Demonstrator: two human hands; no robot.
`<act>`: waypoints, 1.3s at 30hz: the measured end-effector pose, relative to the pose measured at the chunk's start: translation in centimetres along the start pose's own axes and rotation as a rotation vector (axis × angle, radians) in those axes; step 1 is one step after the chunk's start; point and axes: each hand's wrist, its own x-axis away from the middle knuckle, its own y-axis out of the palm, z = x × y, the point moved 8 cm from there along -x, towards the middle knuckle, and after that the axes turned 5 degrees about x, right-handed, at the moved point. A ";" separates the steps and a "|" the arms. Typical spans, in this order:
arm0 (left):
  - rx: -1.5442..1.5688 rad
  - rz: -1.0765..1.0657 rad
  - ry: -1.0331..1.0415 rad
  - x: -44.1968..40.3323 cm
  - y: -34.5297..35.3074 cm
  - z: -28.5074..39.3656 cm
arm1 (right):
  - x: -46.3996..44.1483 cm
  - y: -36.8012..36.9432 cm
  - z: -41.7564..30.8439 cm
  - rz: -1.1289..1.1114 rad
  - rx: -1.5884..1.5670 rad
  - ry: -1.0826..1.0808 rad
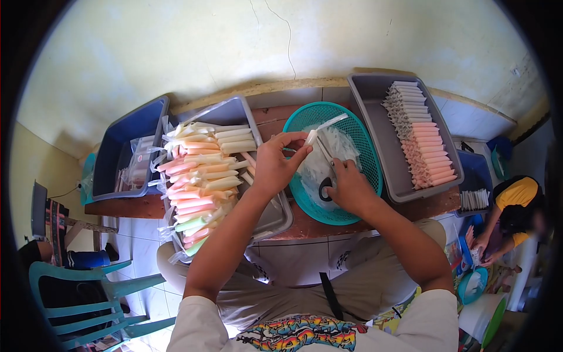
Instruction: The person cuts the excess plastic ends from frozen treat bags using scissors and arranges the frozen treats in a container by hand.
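Seeing the left hand (282, 162) pinch a pale tube (311, 138), right hand (355, 188) curled round scissors (322, 188) beside those fingertips, I fear a slip nicking them.

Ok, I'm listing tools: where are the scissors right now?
In the head view, just right of centre: the right hand holds the scissors over the teal basket.

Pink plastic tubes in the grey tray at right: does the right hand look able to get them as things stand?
Probably yes: the pink plastic tubes lie uncovered in the open grey tray beside the teal basket, though the right hand would likely need to release the scissors first.
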 end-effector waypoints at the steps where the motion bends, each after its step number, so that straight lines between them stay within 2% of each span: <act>1: -0.007 -0.004 0.008 0.0 0.0 0.0 | -0.1 0.2 -0.1 0.000 0.016 0.005; 9: -0.032 -0.011 0.059 0.1 -0.5 0.5 | -1.4 2.0 -0.5 0.024 0.095 0.014; 18: -0.031 0.004 0.061 0.1 -0.8 1.0 | -0.1 0.1 1.0 0.090 -0.001 -0.076; 26: 0.014 0.124 0.048 -0.9 -3.4 0.3 | 3.4 -5.7 -1.0 0.037 -0.276 -0.084; 28: -0.001 0.161 0.119 -0.8 -3.5 0.6 | 4.0 -6.6 -1.4 0.083 -0.314 -0.137; 39: -0.198 0.081 0.202 -0.2 -2.3 1.2 | 3.9 -6.2 -2.2 0.125 -0.506 -0.313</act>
